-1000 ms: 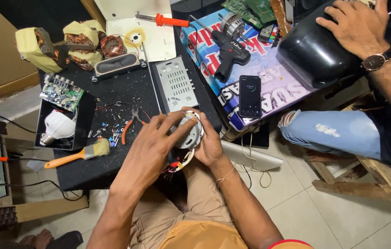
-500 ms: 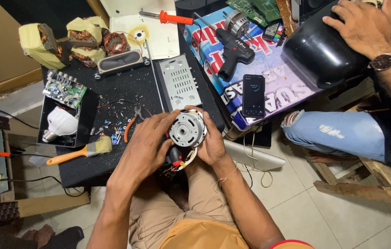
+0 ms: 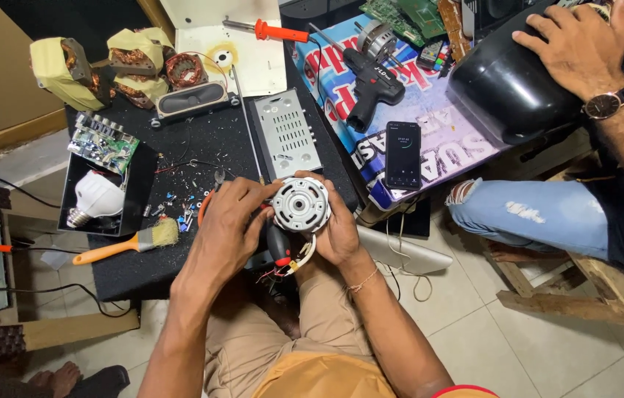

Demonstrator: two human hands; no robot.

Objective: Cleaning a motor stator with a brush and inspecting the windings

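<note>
Black worktable (image 3: 201, 140) strewn with screws and parts, round silver motor (image 3: 301, 204) at its near edge, left hand (image 3: 227, 221) and right hand (image 3: 340, 228) both clamped on its sides, orange-handled brush (image 3: 124, 245) near the left corner

Both forearms reach forward from the lap and meet — the left hand (image 3: 227, 221) has its fingers curled inward, the right hand (image 3: 338, 230) cups from the opposite side.

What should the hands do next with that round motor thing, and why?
Probably steady the motor with the right hand while the left hand works at its side, since both hands already grip it above the lap and its wires dangle loose.
</note>
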